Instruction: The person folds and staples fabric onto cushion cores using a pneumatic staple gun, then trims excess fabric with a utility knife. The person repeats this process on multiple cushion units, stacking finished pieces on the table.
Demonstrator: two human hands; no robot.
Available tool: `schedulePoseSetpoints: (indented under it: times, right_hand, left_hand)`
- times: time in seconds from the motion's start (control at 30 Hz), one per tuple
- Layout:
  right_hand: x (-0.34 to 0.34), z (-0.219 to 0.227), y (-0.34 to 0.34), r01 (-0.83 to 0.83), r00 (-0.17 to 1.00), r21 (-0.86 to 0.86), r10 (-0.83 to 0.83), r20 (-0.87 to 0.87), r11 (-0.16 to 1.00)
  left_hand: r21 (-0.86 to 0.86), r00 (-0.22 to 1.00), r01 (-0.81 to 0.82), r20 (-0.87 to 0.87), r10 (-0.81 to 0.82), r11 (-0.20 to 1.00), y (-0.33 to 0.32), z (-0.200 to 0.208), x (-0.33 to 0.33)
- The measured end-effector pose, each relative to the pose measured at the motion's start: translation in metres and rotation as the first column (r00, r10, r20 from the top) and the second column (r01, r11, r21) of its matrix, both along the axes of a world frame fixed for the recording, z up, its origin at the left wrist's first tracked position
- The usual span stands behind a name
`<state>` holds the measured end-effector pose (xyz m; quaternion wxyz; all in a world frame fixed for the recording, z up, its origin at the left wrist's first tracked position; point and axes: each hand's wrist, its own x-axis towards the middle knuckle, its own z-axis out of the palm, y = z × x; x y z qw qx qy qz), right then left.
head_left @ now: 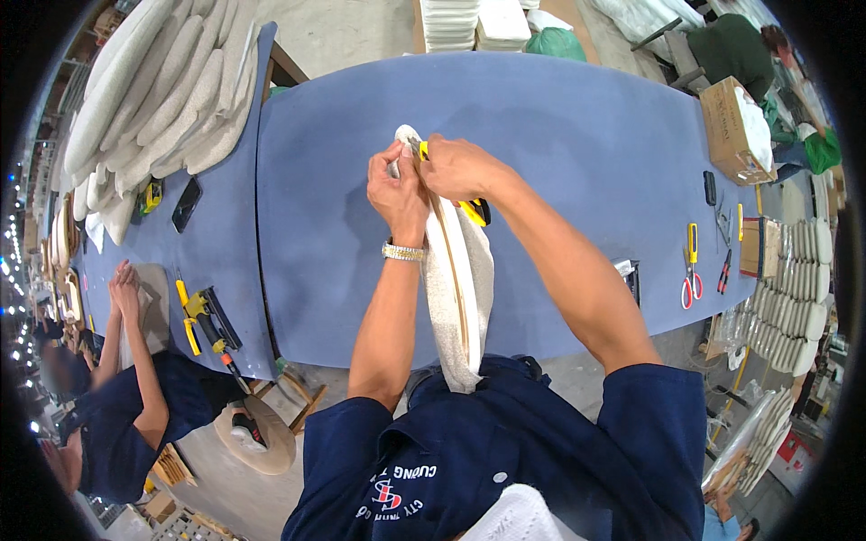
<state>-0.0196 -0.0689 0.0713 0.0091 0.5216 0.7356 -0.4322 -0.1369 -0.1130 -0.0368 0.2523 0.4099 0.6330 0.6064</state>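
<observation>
A long, narrow upholstered panel (457,298) in beige speckled fabric stands on edge, running from my waist out over the blue table. A thin brown strip shows along its length. My left hand (397,185) is closed on the panel's far end, pinching the fabric near the tip. Closed round a yellow-and-black hand tool (475,213), my right hand (458,169) is at the same end. The tool's metal tip meets the fabric beside my left fingers; my fist hides most of the tool, so its exact kind is unclear.
On the blue table (343,298) lie scissors (692,261), a screwdriver (724,272) and a dark stapler-like tool (628,275). Leftward are a phone (187,205), a staple gun (216,320), stacked cushions (171,81) and a co-worker's hands (124,284). A cardboard box (732,131) stands far right.
</observation>
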Motion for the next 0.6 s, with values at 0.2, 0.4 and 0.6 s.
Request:
schedulePoseSetpoints:
  times: [0.2, 0.4, 0.6]
  right_hand:
    - [0.002, -0.013, 0.005, -0.071, 0.997, -0.003, 0.071, -0.008, 0.997]
    - [0.003, -0.009, 0.001, -0.124, 0.992, -0.001, 0.124, -0.012, 0.992]
    - [0.011, -0.022, -0.013, -0.196, 0.980, 0.009, 0.196, -0.013, 0.981]
  left_hand:
    - [0.021, 0.997, -0.012, 0.073, 0.011, 1.000, 0.004, -0.004, 0.000]
    - [0.016, 0.998, -0.028, 0.052, 0.027, 0.999, 0.002, -0.004, -0.001]
    - [0.033, 0.999, -0.036, -0.005, 0.036, 0.999, 0.002, 0.002, 0.000]
